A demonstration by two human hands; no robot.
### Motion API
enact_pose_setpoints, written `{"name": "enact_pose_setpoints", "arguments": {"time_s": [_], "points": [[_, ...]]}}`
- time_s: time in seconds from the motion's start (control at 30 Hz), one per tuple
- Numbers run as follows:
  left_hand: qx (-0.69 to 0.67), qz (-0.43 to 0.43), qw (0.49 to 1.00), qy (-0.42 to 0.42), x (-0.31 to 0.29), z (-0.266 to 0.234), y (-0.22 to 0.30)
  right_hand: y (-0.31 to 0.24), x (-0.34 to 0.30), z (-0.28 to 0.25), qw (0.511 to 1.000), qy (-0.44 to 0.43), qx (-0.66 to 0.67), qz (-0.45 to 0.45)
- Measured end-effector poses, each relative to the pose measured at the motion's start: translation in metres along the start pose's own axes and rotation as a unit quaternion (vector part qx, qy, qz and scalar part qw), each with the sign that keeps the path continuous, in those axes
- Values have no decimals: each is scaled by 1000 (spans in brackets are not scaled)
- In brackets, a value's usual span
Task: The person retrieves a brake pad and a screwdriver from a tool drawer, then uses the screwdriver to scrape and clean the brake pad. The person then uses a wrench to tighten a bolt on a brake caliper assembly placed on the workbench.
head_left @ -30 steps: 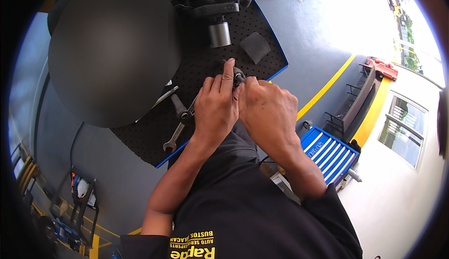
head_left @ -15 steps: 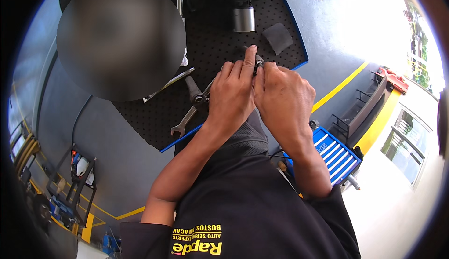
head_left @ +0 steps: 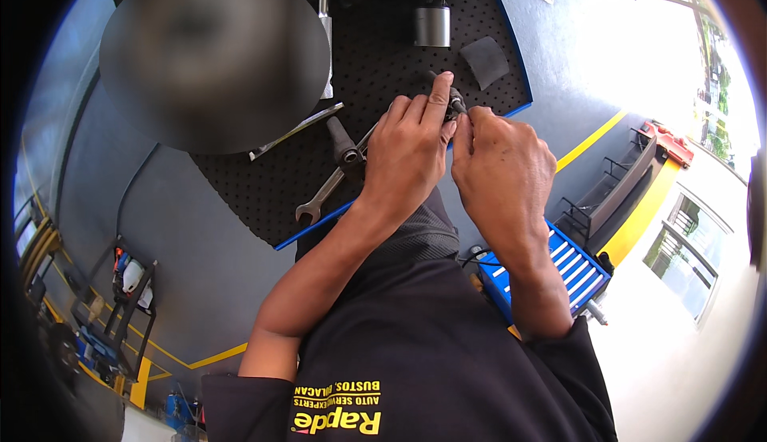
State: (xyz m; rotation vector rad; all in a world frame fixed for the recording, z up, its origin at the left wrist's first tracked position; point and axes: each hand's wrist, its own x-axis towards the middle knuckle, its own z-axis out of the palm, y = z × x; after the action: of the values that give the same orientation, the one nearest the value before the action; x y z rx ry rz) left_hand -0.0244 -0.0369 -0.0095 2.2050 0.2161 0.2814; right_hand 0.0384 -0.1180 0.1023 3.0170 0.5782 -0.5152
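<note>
My left hand (head_left: 407,142) bends over a small dark metal part (head_left: 457,101), its index finger stretched along the far side. Close beside it, my right hand (head_left: 507,174) pinches the near end of that part between thumb and fingers. The palms hide most of the piece, so its exact kind does not show. Left of my left hand lie an open-end wrench (head_left: 307,211) and a dark tapered piece with a round end (head_left: 342,140). A thin silver bar (head_left: 296,131) rests farther left.
The black perforated tabletop (head_left: 383,59) has a blue edge. On it stand a silver cylinder (head_left: 432,27) and a curved grey sheet (head_left: 484,63). A large blurred dark disc (head_left: 216,59) blocks the upper left. A blue ribbed cart (head_left: 571,262) is at my right.
The whole view has shifted slightly, with the table's things now a little higher and farther right. My hands have parted slightly, the right one moving right, while staying at the dark metal part.
</note>
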Motion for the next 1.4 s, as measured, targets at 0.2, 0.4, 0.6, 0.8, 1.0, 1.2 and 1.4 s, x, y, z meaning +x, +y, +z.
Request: {"name": "enact_pose_setpoints", "arguments": {"time_s": [0.2, 0.4, 0.6, 0.8, 1.0, 1.2, 1.4], "points": [[-5, -6, 1000, -8, 1, -1, 0, 0, 5, 3, 1000, 13, -4, -12], [-9, -2, 1000, -6, 1, 0, -2, -2, 11, 4, 999, -9, -33, -25], [-12, -8, 1000, -4, -1, 2, -2, 0, 3, -2, 1000, -1, -8, -10], [-18, -11, 1000, -9, 4, -2, -2, 2, 1, 0, 999, 24, 26, 8], [-12, -14, 1000, -14, 3, -1, 0, 4, 6, 7, 999, 29, 43, 10], [-13, -19, 999, -25, 1, -1, 0, 4, -6, -3, 999, 24, 25, -2], [3, -6, 1000, -25, 3, -2, -2, 2, 6, -2, 1000, -3, 7, -4]]}}
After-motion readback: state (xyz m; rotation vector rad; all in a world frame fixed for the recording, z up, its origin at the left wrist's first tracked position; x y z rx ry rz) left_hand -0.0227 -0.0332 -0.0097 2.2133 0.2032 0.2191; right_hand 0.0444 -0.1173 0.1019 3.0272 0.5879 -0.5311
